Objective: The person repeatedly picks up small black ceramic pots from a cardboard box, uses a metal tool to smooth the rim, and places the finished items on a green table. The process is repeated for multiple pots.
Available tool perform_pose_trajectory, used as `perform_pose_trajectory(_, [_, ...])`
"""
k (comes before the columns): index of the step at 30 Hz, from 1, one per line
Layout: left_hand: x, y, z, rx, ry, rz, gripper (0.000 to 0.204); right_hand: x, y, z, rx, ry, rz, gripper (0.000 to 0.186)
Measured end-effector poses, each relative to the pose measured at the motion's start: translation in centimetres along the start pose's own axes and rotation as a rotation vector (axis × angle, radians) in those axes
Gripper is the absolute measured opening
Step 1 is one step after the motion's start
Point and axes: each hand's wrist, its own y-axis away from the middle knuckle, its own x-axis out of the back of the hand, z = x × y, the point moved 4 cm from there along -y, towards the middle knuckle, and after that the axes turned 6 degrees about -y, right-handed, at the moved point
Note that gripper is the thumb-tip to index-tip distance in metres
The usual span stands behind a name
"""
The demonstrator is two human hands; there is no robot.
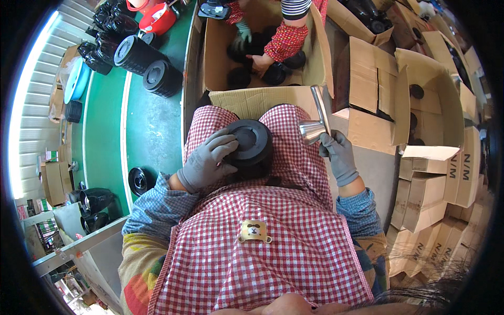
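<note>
A black round plastic part, cylindrical with a ridged flat top, stands on my lap between my thighs. My gray-gloved left hand grips its left side, fingers bent over the top rim. To the right, my gloved right hand is closed on a shiny metal hammer-like tool. Its wide cylindrical head points left, toward the black part but apart from it, and a long bar rises above my fingers. A red checked apron covers my lap.
Ahead, a co-worker's hands reach among black round parts in an open carton. On the green table at left stand black part stacks and a red basin. Open cartons and stacked boxes fill the right.
</note>
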Motion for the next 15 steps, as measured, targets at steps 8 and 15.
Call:
perform_pose_trajectory(8, [0.1, 2.2, 1.9, -0.055, 0.121, 0.132, 0.061, -1.5, 1.0, 0.5, 0.052, 0.024, -0.085, 0.033])
perform_pose_trajectory(15, [2.1, 3.2, -4.3, 0.279, 0.810, 0.398, 0.041, -10.1, 2.4, -8.5, 0.603, 0.867, -0.405, 0.048])
